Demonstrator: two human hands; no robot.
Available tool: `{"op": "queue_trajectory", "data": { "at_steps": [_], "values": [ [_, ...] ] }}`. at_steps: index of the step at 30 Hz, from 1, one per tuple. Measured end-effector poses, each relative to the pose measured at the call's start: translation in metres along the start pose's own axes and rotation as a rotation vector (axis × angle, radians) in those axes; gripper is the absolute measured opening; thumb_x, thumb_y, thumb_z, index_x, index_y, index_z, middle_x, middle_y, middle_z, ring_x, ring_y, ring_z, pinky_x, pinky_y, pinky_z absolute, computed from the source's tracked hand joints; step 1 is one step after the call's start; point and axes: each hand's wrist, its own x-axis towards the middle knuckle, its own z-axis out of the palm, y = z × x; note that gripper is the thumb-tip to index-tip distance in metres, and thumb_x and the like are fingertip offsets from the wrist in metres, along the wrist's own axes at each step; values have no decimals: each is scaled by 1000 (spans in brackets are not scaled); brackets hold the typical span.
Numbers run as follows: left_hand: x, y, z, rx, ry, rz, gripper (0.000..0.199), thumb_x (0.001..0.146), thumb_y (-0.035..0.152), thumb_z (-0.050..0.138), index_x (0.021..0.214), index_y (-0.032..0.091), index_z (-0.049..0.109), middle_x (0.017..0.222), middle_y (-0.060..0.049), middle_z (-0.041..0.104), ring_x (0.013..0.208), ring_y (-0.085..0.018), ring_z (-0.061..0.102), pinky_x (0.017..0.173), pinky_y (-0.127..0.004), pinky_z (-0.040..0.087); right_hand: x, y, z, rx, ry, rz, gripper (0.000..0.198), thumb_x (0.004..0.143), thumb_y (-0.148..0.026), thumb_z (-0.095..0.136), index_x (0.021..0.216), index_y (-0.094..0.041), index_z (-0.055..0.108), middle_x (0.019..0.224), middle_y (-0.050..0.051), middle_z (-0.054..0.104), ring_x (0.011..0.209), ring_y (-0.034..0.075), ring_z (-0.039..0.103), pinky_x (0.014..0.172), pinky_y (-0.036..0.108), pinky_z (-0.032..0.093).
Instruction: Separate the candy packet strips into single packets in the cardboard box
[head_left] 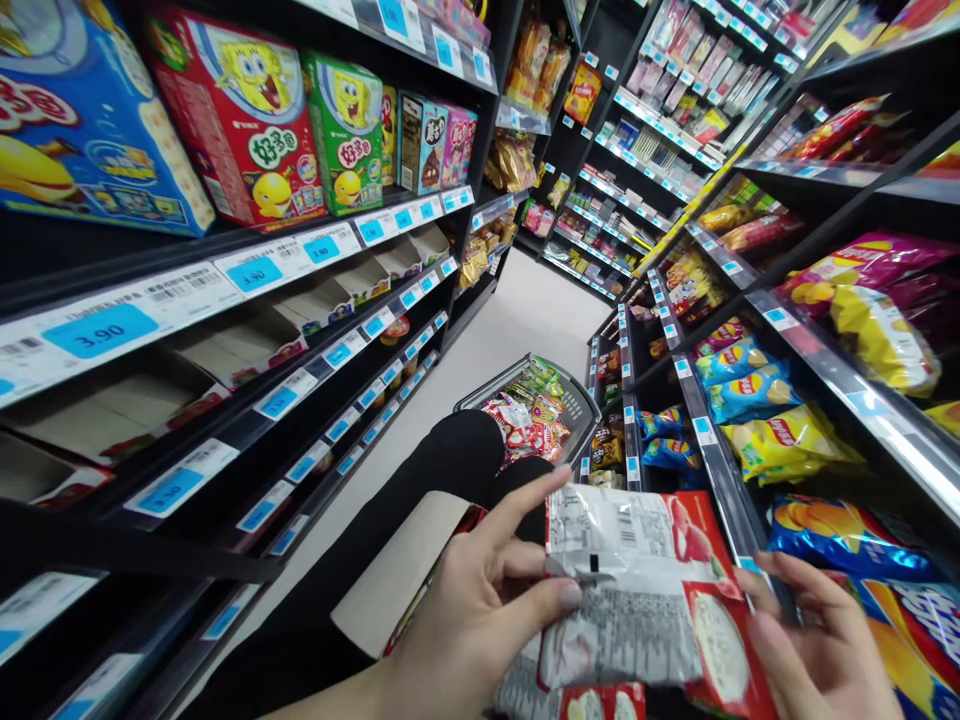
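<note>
So the red-and-silver snack packet (622, 600) sits right between the two hands, printed back with the barcode facing up. Left hand (465, 590) has it pinched at the left edge, thumb on top, index finger poking out toward the far side. Right hand (825, 640) is at the right edge, fingertips right up against it, but can't tell if it's really gripping. I'd call the left one closer, since its thumb overlaps the wrapper. Long axis? Honestly can't tell. Another packet (600, 705) peeks out underneath, an open cardboard carton (405, 560) is left of it, and the shopping basket (589, 385) is farther off.
</note>
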Motion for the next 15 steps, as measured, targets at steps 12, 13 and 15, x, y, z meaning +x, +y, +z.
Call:
{"op": "queue_trajectory", "data": {
  "at_steps": [12, 13, 15],
  "values": [
    [-4, -40, -2, 1339, -79, 396, 68, 82, 21, 61, 144, 7, 37, 102, -21, 71, 87, -32, 69, 69, -37, 56, 34, 17, -2, -617, -1, -72, 32, 74, -50, 68, 83, -20, 76, 77, 4, 75, 64, 21, 65, 61, 30, 50],
    [-6, -58, 0, 1458, -178, 376, 60, 80, 22, 64, 135, 5, 50, 94, -21, 73, 81, -34, 69, 61, -36, 55, 45, 18, 0, -698, -58, -112, 34, 76, -50, 64, 85, -20, 75, 79, 5, 75, 66, 22, 65, 62, 31, 49],
    [-9, -99, 3, 1570, -293, 413, 44, 82, 12, 61, 125, 10, 60, 85, -18, 75, 74, -31, 71, 56, -31, 54, 69, 23, 11, -799, -185, -127, 35, 82, -47, 56, 91, -18, 75, 84, 8, 75, 73, 24, 67, 69, 34, 50]
  ]
}}
